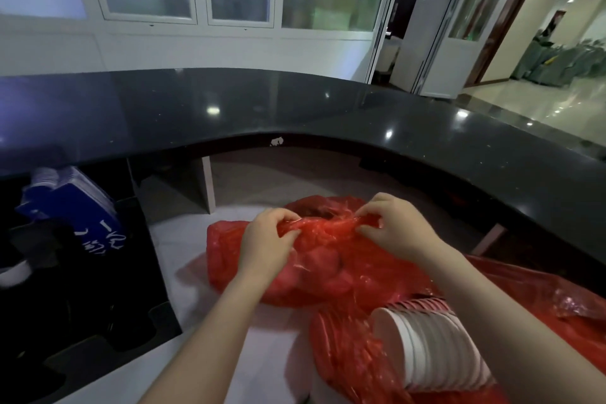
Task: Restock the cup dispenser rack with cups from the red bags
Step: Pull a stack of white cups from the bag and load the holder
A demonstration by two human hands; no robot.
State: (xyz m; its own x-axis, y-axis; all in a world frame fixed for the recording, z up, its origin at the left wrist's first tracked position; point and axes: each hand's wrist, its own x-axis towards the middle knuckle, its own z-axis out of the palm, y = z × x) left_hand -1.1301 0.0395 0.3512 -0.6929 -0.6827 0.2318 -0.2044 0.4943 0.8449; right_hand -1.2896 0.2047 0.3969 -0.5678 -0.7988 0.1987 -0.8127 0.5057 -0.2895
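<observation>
Pinching the thin plastic at the mouth of a red bag (314, 259), both hands were busy with the opening: the left hand (267, 244) gripped a fold of the film on its side, and the right hand (396, 226) held another fold with curled fingers just opposite. The bag lay on a white surface (183, 259) under the edge of a dark curved counter (295, 105), and rounded shapes showed through the plastic (probably more cups, though I could not tell for sure). Nearer to the person, a second red bag (354, 357) was already open, and a stack of paper cups (433, 348) lay on its side in it, white rims facing left. At the far left, in the shadow, a blue object with white writing (75, 207) stood; whether it was the rack was not clear.

The film seemed soft, slippery and easy to tear, so the hold should be on a gathered fold near the mouth. The cups looked light but easy to crush; taking the nested stack around its middle, not by one rim, seemed safer.
</observation>
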